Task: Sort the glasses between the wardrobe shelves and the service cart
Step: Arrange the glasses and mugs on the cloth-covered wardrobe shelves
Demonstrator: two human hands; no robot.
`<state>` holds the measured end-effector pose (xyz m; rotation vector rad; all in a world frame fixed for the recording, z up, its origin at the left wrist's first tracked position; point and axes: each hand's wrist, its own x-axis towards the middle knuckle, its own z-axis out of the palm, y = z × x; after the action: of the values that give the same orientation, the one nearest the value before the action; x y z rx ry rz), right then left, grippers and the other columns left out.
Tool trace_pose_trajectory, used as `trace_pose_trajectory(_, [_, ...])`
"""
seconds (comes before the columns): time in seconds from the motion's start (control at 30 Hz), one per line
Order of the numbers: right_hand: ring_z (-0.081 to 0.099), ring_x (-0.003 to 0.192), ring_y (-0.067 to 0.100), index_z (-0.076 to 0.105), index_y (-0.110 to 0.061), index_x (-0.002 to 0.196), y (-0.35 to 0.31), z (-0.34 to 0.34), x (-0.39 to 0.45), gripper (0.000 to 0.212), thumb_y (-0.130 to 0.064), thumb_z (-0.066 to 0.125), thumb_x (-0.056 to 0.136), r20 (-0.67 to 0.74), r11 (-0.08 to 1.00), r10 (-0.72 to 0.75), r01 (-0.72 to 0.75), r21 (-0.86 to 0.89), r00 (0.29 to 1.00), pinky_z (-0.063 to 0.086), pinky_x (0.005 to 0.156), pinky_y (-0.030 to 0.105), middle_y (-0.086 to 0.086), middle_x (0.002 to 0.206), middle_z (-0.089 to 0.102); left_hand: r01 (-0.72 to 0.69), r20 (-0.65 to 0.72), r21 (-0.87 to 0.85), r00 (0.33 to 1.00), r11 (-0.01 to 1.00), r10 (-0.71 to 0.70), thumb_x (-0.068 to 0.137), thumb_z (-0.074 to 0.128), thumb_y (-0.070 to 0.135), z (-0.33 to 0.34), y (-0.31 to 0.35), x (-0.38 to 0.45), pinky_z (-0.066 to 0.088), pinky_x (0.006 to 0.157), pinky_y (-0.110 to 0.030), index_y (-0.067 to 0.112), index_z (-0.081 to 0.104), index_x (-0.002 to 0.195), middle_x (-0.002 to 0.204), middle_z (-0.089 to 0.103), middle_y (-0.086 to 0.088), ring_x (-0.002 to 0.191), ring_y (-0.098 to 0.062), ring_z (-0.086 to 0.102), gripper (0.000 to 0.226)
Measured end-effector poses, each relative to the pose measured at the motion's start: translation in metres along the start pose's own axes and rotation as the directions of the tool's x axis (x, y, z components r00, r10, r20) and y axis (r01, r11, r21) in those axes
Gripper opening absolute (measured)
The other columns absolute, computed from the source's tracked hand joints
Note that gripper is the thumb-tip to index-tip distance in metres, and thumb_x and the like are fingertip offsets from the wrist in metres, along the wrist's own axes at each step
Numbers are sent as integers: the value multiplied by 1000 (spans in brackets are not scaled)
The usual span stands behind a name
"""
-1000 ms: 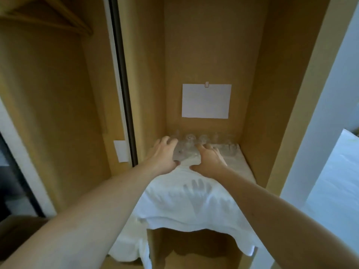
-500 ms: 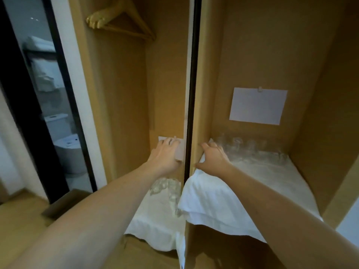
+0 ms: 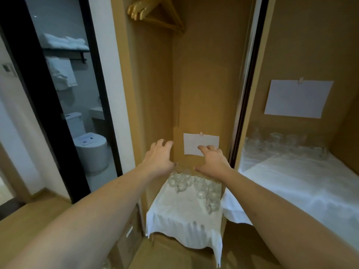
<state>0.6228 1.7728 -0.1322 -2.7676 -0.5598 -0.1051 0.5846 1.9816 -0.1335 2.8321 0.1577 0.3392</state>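
Glasses (image 3: 194, 184), far ones behind hands (image 3: 211, 162)

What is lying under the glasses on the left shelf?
A white cloth lies under the glasses, draping over the front edge. The shelf itself is covered by it and cannot be seen.

Head cam, single view, worn on my head, facing forward and down into the wardrobe.

Close range: my forearms enter from the bottom edge, my left hand (image 3: 159, 158) and right hand (image 3: 213, 161) mid-frame. Wide angle takes in the left compartment shelf (image 3: 186, 210), right shelf (image 3: 303, 183), and bathroom doorway (image 3: 64, 105) at left.
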Motion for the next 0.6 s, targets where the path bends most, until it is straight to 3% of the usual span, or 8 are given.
trace_pose_trajectory(0.27, [38, 136, 37, 29, -27, 155, -25, 45, 12, 86, -48, 74, 85, 78, 995, 104, -103, -5, 992, 41, 109, 50, 11, 152, 38, -16, 128, -21, 992, 1000, 19, 83, 74, 50, 29, -53, 14, 40, 112, -49, 29, 29, 153, 162, 24, -6, 145, -34, 29, 85])
trace_pose_trajectory(0.6, [39, 136, 37, 31, -27, 156, -22, 90, 96, 89, -48, 76, 82, 125, 993, 113, -117, 19, 986, 43, 108, 47, 11, 153, 38, -35, 156, 9, 987, 999, 33, 82, 76, 49, 66, -79, 82, 42, 110, -49, 27, 31, 152, 161, 26, -7, 143, -35, 30, 86])
